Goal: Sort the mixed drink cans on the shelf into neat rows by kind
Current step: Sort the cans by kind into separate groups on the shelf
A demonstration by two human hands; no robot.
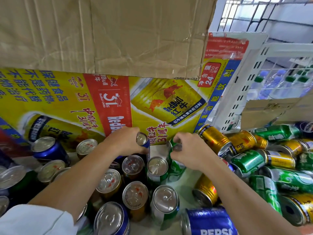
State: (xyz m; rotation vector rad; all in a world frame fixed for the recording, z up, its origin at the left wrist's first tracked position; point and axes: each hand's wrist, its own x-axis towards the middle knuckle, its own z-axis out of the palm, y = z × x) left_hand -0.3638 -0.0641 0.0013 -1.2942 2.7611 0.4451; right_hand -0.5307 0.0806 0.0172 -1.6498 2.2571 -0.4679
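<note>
Blue can [141, 139], upright, far against the carton [152, 102]: left hand [125, 141] curls round it. Green can [175, 167] just right (slightly tilted): right hand [189, 151] pinches its top.

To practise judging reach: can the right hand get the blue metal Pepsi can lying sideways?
Likely yes once freed: right hand grips a green metal can; the blue Pepsi can lies uncovered.

The bottom edge crops the Pepsi can [209, 221]; the right hand [189, 153] half hides a green can [176, 168].
</note>
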